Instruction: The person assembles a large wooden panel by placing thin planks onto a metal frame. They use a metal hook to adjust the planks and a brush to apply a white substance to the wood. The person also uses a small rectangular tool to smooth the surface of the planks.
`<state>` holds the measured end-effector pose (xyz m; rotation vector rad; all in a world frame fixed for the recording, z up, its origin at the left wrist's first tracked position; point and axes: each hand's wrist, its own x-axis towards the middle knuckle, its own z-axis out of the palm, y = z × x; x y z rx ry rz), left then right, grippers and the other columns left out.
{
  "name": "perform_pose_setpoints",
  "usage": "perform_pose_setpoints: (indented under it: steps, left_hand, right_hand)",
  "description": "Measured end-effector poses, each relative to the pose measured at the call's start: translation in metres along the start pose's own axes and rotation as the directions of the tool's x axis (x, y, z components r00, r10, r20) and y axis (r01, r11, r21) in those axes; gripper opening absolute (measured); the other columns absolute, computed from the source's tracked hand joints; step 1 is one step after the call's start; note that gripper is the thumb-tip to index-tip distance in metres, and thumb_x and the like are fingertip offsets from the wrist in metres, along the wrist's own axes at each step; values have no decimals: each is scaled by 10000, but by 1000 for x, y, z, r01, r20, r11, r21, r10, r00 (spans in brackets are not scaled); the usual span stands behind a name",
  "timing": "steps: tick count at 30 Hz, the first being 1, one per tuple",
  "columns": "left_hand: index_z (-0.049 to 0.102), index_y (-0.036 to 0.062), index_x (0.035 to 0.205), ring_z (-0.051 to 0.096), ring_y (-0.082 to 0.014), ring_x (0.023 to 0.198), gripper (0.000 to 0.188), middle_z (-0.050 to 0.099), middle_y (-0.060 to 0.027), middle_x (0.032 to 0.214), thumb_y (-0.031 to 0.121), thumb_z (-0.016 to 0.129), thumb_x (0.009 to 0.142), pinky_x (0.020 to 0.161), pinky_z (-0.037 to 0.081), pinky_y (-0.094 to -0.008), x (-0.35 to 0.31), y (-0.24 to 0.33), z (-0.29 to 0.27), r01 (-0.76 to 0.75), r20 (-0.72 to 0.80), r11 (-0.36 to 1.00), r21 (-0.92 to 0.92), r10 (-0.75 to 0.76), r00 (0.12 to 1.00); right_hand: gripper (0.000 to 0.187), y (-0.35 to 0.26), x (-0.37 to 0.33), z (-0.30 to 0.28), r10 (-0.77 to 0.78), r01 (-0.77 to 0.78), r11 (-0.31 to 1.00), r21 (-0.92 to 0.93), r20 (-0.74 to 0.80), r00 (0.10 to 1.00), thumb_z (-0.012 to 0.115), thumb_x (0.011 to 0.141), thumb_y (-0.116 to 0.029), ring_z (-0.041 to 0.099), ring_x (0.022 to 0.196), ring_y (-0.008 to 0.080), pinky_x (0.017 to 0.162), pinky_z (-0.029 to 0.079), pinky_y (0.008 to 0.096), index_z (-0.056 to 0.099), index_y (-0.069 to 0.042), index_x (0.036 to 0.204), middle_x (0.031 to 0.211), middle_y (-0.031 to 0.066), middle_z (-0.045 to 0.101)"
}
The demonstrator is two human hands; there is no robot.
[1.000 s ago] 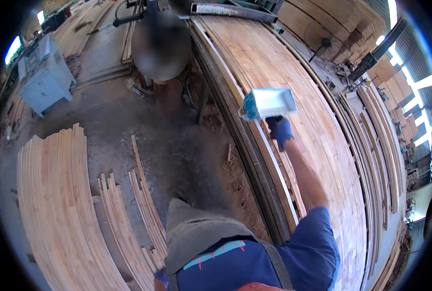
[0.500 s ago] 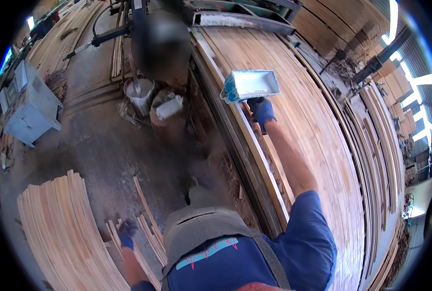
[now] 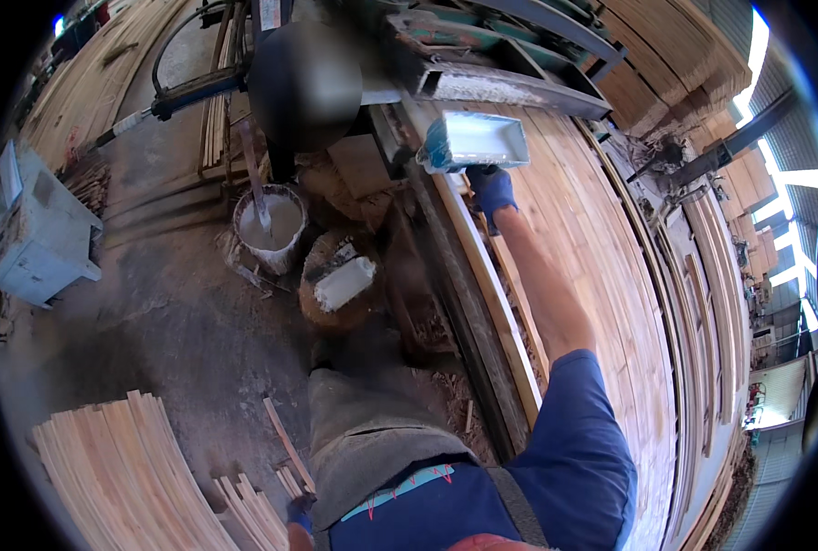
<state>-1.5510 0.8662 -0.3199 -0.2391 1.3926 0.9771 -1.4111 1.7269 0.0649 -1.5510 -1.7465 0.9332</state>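
My right hand (image 3: pixel 493 196), in a blue glove, is closed around the dark handle of a glue spreader (image 3: pixel 476 140). The spreader is a teal, box-shaped tool with a white-coated open tray, held over the far end of a long bed of pale wooden strips (image 3: pixel 592 266) laid side by side. Whether it touches the wood I cannot tell. Low down beside my apron (image 3: pixel 372 441) is my left hand (image 3: pixel 300 512), also gloved, close to some loose wood strips (image 3: pixel 248 510). Its fingers are dark and partly hidden.
A bucket of white glue (image 3: pixel 271 225) with a stick in it stands left of the bench, beside a round block bearing a white-coated piece (image 3: pixel 344 283). Metal machine framing (image 3: pixel 510 92) crosses the bed's far end. Stacked strips (image 3: pixel 129 473) lie at lower left, and a grey cabinet (image 3: pixel 41 234) stands farther left.
I have moved forward along the bench, so the machine framing and bucket look nearer. The spreader has travelled with my right hand toward the bed's far end. My left hand has come in beside my apron.
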Motion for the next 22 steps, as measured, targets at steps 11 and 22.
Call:
perform_pose_setpoints:
  steps: [11,22]
  left_hand:
    - [635,128,1156,691,-238,757,294,706,-99,1003,357,594,977,580,510,-297,50,274,-64,-27,-181,937,-349,-39,983]
    - [635,141,1248,713,-199,881,479,737,-65,1039,502,636,934,708,509,-324,20,303,-10,135,-136,991,-21,-137,981]
  right_hand:
    - [198,-64,27,84,95,-132,933,334,126,987,676,937,-236,547,532,125,459,438,286,641,-41,929,717,29,612]
    - [507,122,-123,232,69,-97,994,58,364,929,733,866,-259,604,1220,313,952,511,377,581,-74,1312,1373,170,592]
